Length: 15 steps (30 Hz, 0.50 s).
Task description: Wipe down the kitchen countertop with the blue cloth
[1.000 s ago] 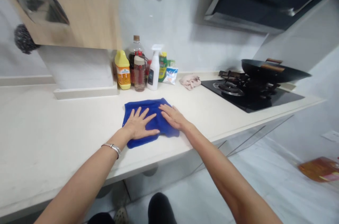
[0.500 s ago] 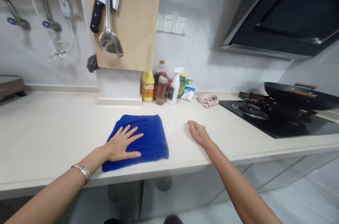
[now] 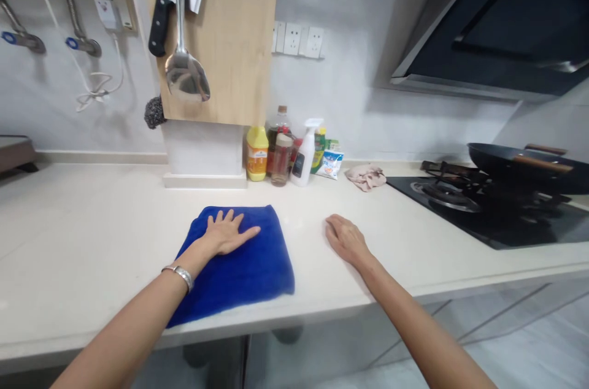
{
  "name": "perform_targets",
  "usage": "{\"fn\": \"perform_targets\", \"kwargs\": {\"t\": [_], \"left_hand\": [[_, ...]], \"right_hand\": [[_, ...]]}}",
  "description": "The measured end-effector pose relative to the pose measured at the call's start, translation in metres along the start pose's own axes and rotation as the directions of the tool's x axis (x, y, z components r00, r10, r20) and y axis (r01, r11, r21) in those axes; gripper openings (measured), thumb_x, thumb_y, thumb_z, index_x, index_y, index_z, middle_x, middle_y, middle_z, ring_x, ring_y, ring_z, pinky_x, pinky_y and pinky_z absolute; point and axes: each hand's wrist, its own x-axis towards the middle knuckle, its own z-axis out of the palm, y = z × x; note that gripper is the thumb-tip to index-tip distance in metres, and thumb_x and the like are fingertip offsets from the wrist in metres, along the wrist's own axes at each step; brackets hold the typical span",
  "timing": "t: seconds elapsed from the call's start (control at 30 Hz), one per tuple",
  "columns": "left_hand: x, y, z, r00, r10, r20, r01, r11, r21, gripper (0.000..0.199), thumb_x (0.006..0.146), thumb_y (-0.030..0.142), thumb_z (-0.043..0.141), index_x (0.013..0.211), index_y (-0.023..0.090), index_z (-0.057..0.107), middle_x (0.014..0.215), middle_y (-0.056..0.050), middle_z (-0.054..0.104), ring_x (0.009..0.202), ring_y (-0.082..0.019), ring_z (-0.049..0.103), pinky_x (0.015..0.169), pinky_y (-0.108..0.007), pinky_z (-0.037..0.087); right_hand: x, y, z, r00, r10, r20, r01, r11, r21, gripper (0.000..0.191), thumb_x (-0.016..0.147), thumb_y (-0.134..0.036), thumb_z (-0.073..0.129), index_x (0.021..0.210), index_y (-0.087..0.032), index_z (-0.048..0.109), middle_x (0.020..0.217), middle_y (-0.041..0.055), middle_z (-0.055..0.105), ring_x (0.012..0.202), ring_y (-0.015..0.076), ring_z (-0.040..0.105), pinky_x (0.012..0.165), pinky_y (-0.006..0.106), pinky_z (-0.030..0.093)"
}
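A folded blue cloth [image 3: 251, 266] lies flat on the white countertop [image 3: 101, 242], its near edge at the counter's front edge. My left hand [image 3: 226, 234] rests palm down on the cloth's far half, fingers spread, holding nothing. To the right of the cloth and apart from it, my right hand [image 3: 345, 238] lies on the bare counter with its fingers curled in. Its palm side is hidden, and I see nothing sticking out of it.
Along the wall stand a yellow bottle [image 3: 256, 154], a white spray bottle [image 3: 304, 156] and several containers. A crumpled pale rag [image 3: 367, 177] lies beside the black gas stove [image 3: 488, 223], which carries a wok [image 3: 501, 165]. A spatula [image 3: 186, 76] and knives hang on a wooden board [image 3: 234, 39].
My left hand has slid forward and slightly right over the blue cloth. The cloth's near edge now reaches nearer the counter's front edge. My right hand has stayed in nearly the same place.
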Motion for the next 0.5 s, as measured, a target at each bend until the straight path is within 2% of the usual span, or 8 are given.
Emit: {"fn": "perform_targets", "kwargs": {"t": [0.1,0.27,0.4,0.5], "left_hand": [[0.003,-0.004,0.011,0.999,-0.018,-0.051,0.022,0.997,0.076,0.107,0.066,0.090,0.023,0.149,0.022,0.026,0.157,-0.016,0.015,0.142,-0.044,0.006,0.111,-0.066,0.007],[0.012,-0.027,0.010,0.998,0.015,-0.068,-0.007,0.993,0.116,0.102,0.070,0.088,0.024,0.149,0.025,0.024,0.157,-0.012,0.016,0.144,-0.040,0.008,0.114,-0.060,0.007],[0.016,-0.056,0.002,0.998,-0.005,-0.064,0.014,0.991,0.134,0.096,0.073,0.085,0.025,0.149,0.028,0.023,0.158,-0.008,0.015,0.145,-0.036,0.008,0.115,-0.057,0.008],[0.011,-0.089,-0.004,0.996,-0.064,-0.062,0.073,0.985,0.159,0.092,0.075,0.083,0.025,0.150,0.029,0.021,0.159,-0.005,0.015,0.145,-0.033,0.007,0.116,-0.055,0.008]], "right_hand": [[0.000,0.002,0.001,1.000,-0.014,0.006,0.014,1.000,-0.002,0.028,0.091,-0.024,0.037,0.105,-0.017,0.060,0.108,0.0119,0.062,0.096,0.0252,0.059,0.087,0.037,0.044],[-0.001,0.013,0.003,0.999,-0.022,-0.027,0.024,0.997,0.079,0.031,0.090,-0.026,0.039,0.107,-0.016,0.062,0.117,0.0115,0.062,0.102,0.0262,0.059,0.090,0.038,0.045],[-0.004,0.021,0.005,0.998,-0.008,-0.055,0.015,0.991,0.130,0.033,0.087,-0.026,0.041,0.109,-0.017,0.064,0.119,0.0101,0.063,0.106,0.0259,0.059,0.092,0.039,0.046],[-0.005,0.023,0.008,0.998,0.000,-0.067,0.009,0.990,0.139,0.034,0.087,-0.027,0.041,0.109,-0.018,0.064,0.120,0.0102,0.063,0.107,0.0264,0.058,0.092,0.040,0.046]]}}
